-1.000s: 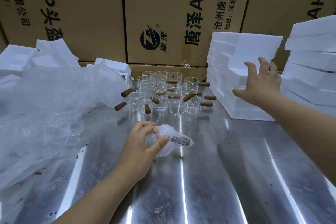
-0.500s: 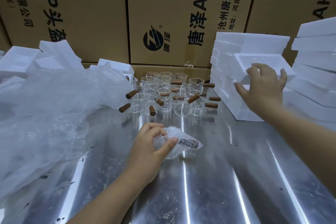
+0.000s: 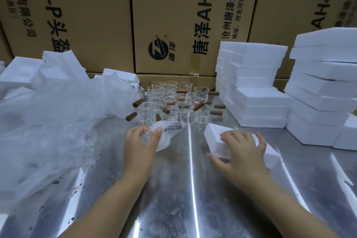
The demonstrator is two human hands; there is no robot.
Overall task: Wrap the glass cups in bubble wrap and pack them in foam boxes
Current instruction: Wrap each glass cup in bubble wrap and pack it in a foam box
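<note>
My left hand (image 3: 140,146) grips a glass cup wrapped in bubble wrap (image 3: 166,131) just above the steel table (image 3: 173,189); its brown handle shows through the wrap. My right hand (image 3: 241,152) holds a white foam box (image 3: 214,134) on the table, fingers over its top and thumb on its near side. Behind both hands stands a cluster of several bare glass cups (image 3: 173,102) with brown wooden handles.
A heap of clear bubble wrap (image 3: 48,121) covers the table's left side. Stacks of white foam boxes (image 3: 255,87) stand at the right and far right (image 3: 324,91), with more foam pieces (image 3: 21,73) at the back left. Cardboard cartons (image 3: 183,15) wall off the back.
My right hand took a foam box off the stack at the right and brought it down onto the table near me. My left hand lifted the wrapped cup slightly toward the cups.
</note>
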